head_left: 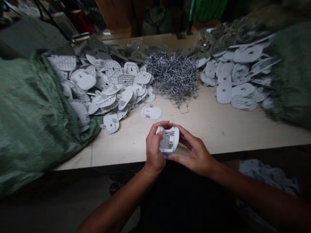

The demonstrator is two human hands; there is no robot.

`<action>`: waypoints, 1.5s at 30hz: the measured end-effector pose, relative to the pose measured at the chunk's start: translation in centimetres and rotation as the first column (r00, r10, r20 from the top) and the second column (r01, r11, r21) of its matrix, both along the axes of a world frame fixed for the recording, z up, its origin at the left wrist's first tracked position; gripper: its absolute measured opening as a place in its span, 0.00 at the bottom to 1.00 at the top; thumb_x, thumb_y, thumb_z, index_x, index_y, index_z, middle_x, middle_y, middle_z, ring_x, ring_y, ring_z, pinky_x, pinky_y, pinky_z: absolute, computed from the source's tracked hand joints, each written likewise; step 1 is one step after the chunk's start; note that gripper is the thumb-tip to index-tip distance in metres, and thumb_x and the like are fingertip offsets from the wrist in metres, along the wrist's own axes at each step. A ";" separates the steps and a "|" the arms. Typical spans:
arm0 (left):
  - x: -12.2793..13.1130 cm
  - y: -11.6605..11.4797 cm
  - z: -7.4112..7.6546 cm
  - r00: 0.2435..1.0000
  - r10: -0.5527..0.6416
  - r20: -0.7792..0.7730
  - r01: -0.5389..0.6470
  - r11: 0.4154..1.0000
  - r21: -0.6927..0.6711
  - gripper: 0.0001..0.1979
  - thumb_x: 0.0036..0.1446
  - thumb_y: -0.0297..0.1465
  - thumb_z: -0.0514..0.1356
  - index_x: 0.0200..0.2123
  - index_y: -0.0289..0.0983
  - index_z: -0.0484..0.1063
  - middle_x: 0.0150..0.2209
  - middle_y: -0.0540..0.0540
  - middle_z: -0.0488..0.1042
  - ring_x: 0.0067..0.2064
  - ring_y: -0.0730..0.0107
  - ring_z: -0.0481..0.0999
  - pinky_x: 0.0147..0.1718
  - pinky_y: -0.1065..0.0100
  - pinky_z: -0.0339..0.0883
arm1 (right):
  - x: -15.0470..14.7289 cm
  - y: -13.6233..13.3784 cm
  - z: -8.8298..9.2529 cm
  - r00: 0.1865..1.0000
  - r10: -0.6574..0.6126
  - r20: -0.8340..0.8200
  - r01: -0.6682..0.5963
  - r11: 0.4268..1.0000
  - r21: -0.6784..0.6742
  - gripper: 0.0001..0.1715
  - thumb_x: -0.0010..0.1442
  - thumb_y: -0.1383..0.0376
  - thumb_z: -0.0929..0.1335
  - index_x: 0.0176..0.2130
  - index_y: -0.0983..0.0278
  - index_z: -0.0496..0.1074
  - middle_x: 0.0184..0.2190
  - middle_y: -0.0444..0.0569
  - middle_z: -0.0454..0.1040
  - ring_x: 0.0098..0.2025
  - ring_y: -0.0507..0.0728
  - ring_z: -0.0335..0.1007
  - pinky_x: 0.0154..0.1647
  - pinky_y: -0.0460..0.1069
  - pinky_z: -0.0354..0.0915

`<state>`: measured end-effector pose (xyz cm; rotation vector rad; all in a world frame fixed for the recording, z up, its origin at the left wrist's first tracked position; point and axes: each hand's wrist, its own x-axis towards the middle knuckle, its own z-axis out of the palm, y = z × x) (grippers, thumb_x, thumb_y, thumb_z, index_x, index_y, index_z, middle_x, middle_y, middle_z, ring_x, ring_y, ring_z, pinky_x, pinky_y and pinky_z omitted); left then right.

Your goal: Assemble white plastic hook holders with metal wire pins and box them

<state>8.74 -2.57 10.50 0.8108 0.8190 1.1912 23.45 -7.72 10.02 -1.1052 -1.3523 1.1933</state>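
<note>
Both of my hands hold a white plastic part (175, 138) above the front edge of the wooden table. It looks like rounded plates put face to face, with a gap between them where wire shows. My left hand (155, 147) wraps its left side, the thumb on the near plate. My right hand (195, 155) curves round its right side, with thumb below and fingers behind. A single white plastic plate (151, 112) lies flat on the table just beyond my hands. Past it sits a heap of bent metal wire pieces (175, 76).
White oval plates (114, 94) are piled at left, spilling from a green woven sack (31, 126). Another pile of white plates (233, 77) lies at right beside a second green sack (293, 71). The table's front edge (243, 149) runs under my hands. More white pieces (267, 176) are below right.
</note>
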 end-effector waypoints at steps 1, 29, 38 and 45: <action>-0.1 0.3 -0.2 1.000 -0.010 -0.014 0.010 1.000 0.005 0.15 0.65 0.37 0.61 0.51 0.40 0.81 0.50 0.41 0.83 0.53 0.51 0.80 0.53 0.57 0.71 | 0.2 0.2 -0.1 1.000 -0.009 0.024 0.009 1.000 0.008 0.54 0.59 0.62 0.82 0.75 0.45 0.61 0.72 0.48 0.70 0.71 0.67 0.70 0.74 0.65 0.66; -6.4 5.3 -2.0 0.193 -0.135 -0.972 0.607 0.794 0.010 0.41 0.59 0.30 0.67 0.75 0.41 0.62 0.65 0.36 0.77 0.63 0.46 0.79 0.61 0.52 0.71 | 11.5 14.7 -7.6 0.722 -0.497 0.481 0.489 0.859 0.153 0.09 0.56 0.61 0.74 0.37 0.62 0.85 0.40 0.54 0.85 0.43 0.63 0.80 0.52 0.57 0.73; -3.2 6.6 -2.2 0.145 -0.094 -0.985 0.641 0.768 0.021 0.39 0.62 0.42 0.71 0.72 0.38 0.67 0.67 0.33 0.76 0.64 0.38 0.78 0.61 0.46 0.71 | 12.2 6.2 -5.2 0.905 -0.392 0.163 0.421 0.880 -0.221 0.28 0.48 0.46 0.83 0.37 0.66 0.85 0.28 0.51 0.82 0.28 0.56 0.76 0.30 0.50 0.73; -2.9 4.5 -0.6 0.410 0.061 -0.910 0.586 0.747 0.314 0.25 0.68 0.34 0.66 0.67 0.44 0.73 0.54 0.43 0.82 0.46 0.61 0.84 0.51 0.58 0.76 | 10.6 0.4 -1.5 0.899 -0.437 0.033 0.405 0.800 -0.443 0.24 0.43 0.53 0.87 0.34 0.65 0.86 0.29 0.51 0.82 0.28 0.54 0.75 0.27 0.46 0.71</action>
